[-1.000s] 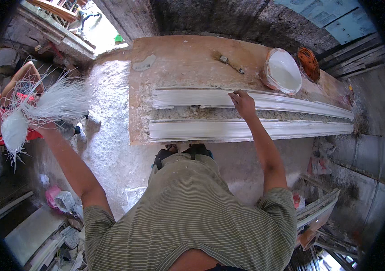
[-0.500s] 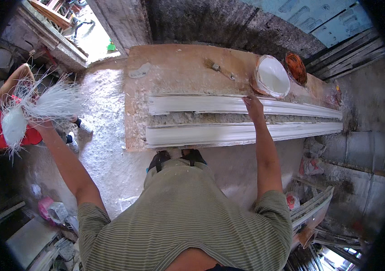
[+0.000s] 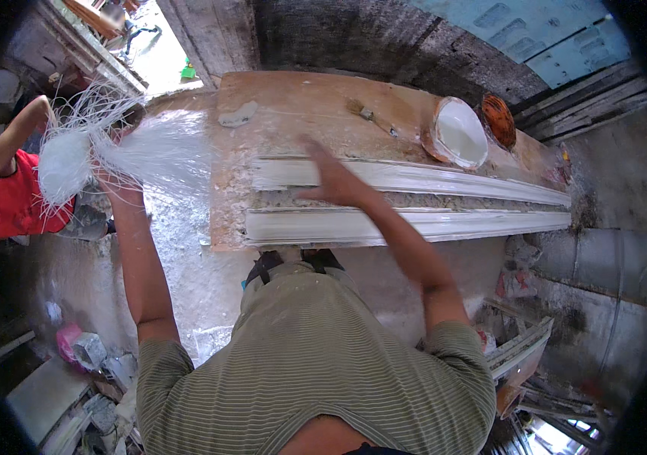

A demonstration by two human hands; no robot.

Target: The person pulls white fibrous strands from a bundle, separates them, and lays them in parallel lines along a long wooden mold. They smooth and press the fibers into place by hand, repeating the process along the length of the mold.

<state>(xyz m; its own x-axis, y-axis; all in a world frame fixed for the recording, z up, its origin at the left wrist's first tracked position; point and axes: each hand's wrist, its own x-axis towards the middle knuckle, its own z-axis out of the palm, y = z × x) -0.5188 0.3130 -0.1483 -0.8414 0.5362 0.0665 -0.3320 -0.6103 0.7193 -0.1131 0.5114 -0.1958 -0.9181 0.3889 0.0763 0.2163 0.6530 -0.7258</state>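
In my left hand point(image 3: 113, 176), raised off the left end of the table, is a bundle of white fibre strands point(image 3: 168, 149). The fingers close round its middle, partly hidden by loose strands, and both ends fan out. My right hand point(image 3: 336, 180) hovers over the left part of the far white moulding point(image 3: 429, 176). It is a little blurred, with thumb and fingers apart and nothing in it. A second white moulding point(image 3: 407, 224) lies parallel along the near edge.
On the plaster-stained table point(image 3: 293, 98) lie a brush point(image 3: 369, 115) and a white patch of plaster point(image 3: 238, 114). A bucket of white liquid point(image 3: 460, 133) and an orange bucket point(image 3: 498, 121) stand far right. A person in a red top point(image 3: 24, 193) is at the left.
My right hand has left the far moulding's middle, swung left and opened. The left hand has carried the fibre bundle rightward, closer to the table. The person in red shows more fully.
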